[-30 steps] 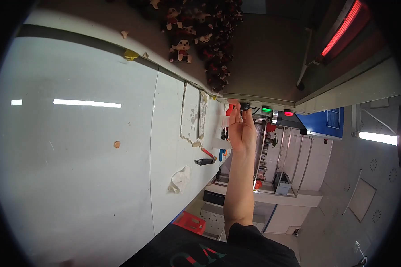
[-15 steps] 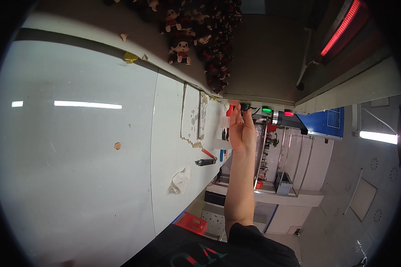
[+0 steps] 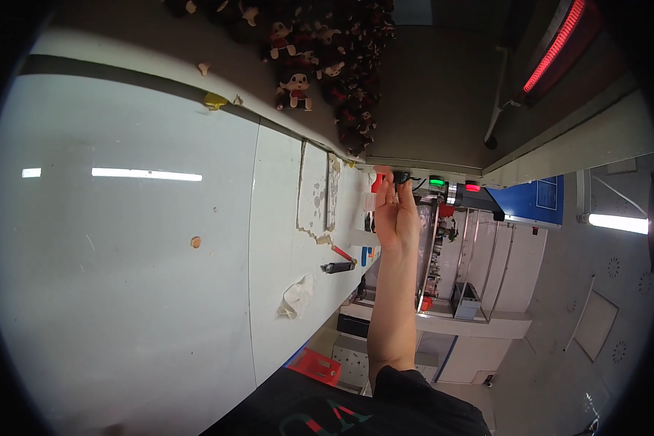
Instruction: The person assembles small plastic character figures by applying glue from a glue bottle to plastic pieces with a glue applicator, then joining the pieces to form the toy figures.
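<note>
My right hand (image 3: 397, 212) reaches up from the lower edge, palm toward me, with its fingers and thumb closed around a small black knob (image 3: 400, 177). This knob sits on the edge of a large cabinet-like machine (image 3: 429, 109), beside a lit green button (image 3: 436, 180) and a lit red button (image 3: 472, 186). The fingertips partly cover the knob. Inside the machine's dark opening lies a heap of small dog-shaped figures (image 3: 296, 91) in red, black and cream. My left hand is out of view.
A white tabletop (image 3: 138, 254) fills the left side. On it lie a small tan disc (image 3: 195, 242), a white cloth (image 3: 296, 296), a black-handled tool (image 3: 337, 267) and a stained flat plate (image 3: 312, 189). A red bar light (image 3: 554, 45) glows in the machine. Farther off stand shelves (image 3: 472, 269) and a red stool (image 3: 316, 365).
The whole view has shifted very slightly down and to the right. My right hand stays at the black knob, and the figures lie as before.
</note>
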`<action>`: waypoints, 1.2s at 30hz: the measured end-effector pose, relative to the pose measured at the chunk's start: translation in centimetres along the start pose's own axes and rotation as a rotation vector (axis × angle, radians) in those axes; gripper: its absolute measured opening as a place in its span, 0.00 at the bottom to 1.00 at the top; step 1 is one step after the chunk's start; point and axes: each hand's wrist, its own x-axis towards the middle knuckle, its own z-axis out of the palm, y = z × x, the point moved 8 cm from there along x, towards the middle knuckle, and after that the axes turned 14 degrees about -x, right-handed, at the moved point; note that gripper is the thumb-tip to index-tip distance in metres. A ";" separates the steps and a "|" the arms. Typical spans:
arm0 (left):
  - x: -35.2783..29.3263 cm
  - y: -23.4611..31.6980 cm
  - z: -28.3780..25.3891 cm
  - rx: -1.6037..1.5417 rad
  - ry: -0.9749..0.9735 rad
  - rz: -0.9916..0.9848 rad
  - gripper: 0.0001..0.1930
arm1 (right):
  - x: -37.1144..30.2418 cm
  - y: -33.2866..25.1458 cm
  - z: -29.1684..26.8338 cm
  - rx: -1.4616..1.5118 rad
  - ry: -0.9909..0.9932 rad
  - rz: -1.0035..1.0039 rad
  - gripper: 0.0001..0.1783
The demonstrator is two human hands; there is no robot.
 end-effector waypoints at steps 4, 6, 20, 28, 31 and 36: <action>0.0 0.2 -0.3 -0.010 0.031 -0.004 0.27 | -0.4 0.1 0.3 0.030 0.034 0.020 0.19; -0.1 0.8 -0.4 0.003 0.032 -0.021 0.27 | -1.8 0.3 1.2 0.162 -0.018 0.144 0.21; -1.7 4.4 -1.1 0.175 0.502 -0.104 0.13 | -7.0 -8.0 21.8 -0.811 -0.456 -0.727 0.18; -1.7 6.6 -0.3 0.222 0.583 -0.035 0.12 | -2.9 -11.2 28.8 -0.954 -0.451 -1.027 0.25; -1.9 7.7 0.4 0.214 0.568 0.011 0.12 | -3.4 -12.5 25.5 -0.925 -0.150 -1.147 0.23; -3.0 8.9 1.8 0.246 0.535 0.009 0.11 | -8.4 -10.5 16.9 -0.519 -0.481 -0.593 0.21</action>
